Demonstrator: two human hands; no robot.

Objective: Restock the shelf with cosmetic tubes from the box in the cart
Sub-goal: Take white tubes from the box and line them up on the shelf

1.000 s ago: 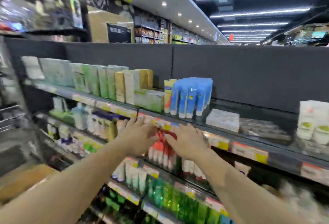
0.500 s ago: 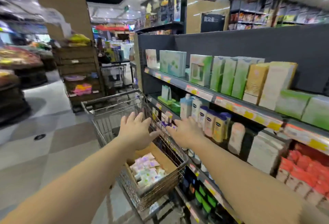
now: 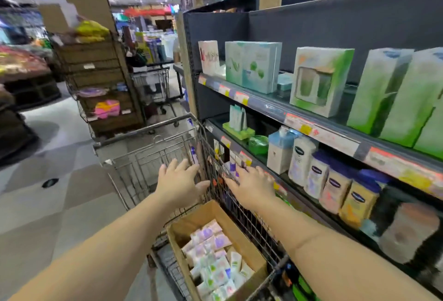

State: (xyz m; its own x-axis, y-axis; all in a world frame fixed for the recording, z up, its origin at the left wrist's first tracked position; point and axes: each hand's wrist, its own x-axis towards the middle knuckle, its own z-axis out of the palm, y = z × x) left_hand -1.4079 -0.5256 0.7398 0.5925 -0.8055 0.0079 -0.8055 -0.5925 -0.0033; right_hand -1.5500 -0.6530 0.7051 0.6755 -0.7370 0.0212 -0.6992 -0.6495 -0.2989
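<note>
Beside the dark shelf (image 3: 321, 130), a wire cart (image 3: 143, 138) is parked with a cardboard box (image 3: 217, 217) lying in its near end. Inside the box many cosmetic tubes (image 3: 213, 260) are seen, packed loosely in pale lilac, pink and green, and filling most of its floor. None of them is held at this moment. The left hand (image 3: 178, 184) is stretched out above the cart basket with fingers straight and spread, so its grip is released and nothing is carried. The right hand (image 3: 250, 187) is likewise extended with flat, relaxed fingers over the cart's shelf-side rim; its grip is released too, though whether the fingertips touch the wire cannot be told.

On the shelf, boxed green-and-white sets (image 3: 322, 80) are ranged along the upper tier, and lotion bottles (image 3: 335, 183) with dark caps are lined on the tier below. Tubes matching those in the box cannot be made out on the visible tiers, and the slot meant for them is not shown clearly.

Judged from this, restocking is far from finished: the box is well filled, so most of the stock is left to be moved. The step in hand appears to be a reach toward the cart, with a pick from the box to be made and a carry to the shelf after that.
</note>
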